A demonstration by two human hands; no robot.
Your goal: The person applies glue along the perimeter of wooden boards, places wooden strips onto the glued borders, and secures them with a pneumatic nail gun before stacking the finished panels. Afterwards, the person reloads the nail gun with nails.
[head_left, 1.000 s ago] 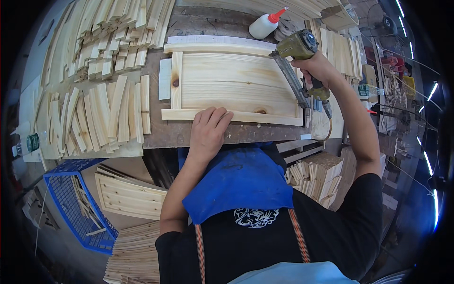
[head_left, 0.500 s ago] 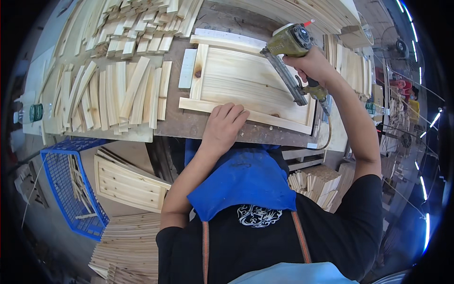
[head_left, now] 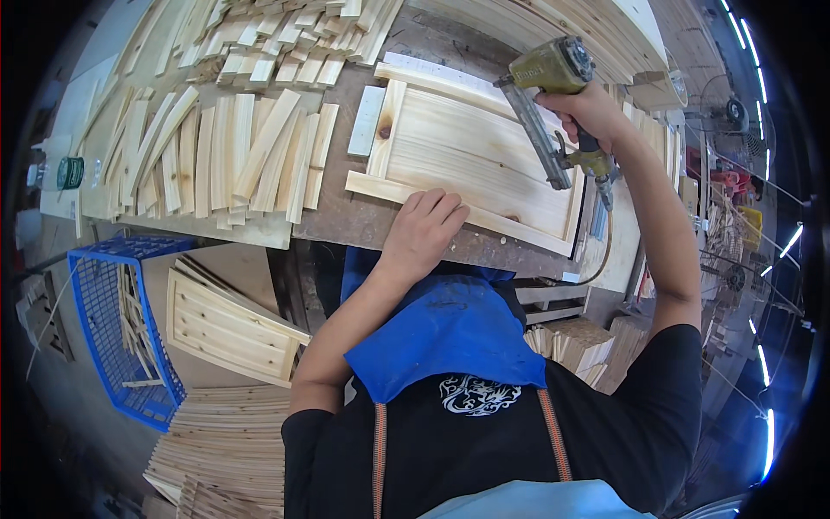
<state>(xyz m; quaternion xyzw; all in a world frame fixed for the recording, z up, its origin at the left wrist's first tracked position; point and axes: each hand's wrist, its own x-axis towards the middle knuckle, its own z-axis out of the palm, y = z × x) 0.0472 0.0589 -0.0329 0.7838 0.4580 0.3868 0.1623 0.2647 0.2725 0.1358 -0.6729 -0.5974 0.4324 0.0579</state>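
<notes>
A pale wooden panel (head_left: 484, 156) with strips along its edges lies on the workbench in front of me. My left hand (head_left: 425, 227) rests on the near edge strip (head_left: 510, 227), its bent fingers wrapped over the wood and its thumb hidden. In my right hand (head_left: 592, 117) is a nail gun (head_left: 553, 67), gripped by its handle above the right part of the panel. The gun's long magazine (head_left: 540, 138) slants across the panel; its nose points toward the far left. An air hose (head_left: 605, 246) hangs from the handle's lower end.
Loose wooden strips (head_left: 216, 160) lie left of the panel, with a larger pile (head_left: 285, 39) behind. White blocks (head_left: 367, 121) border the panel. Below the bench edge stand a blue plastic basket (head_left: 130, 337) and finished-looking panels (head_left: 229, 324). A plastic bottle (head_left: 69, 173) is far left.
The view has shifted, so the bench and panel appear farther right. The nail gun has moved slightly to the right over the panel. My left hand stays on the near strip.
</notes>
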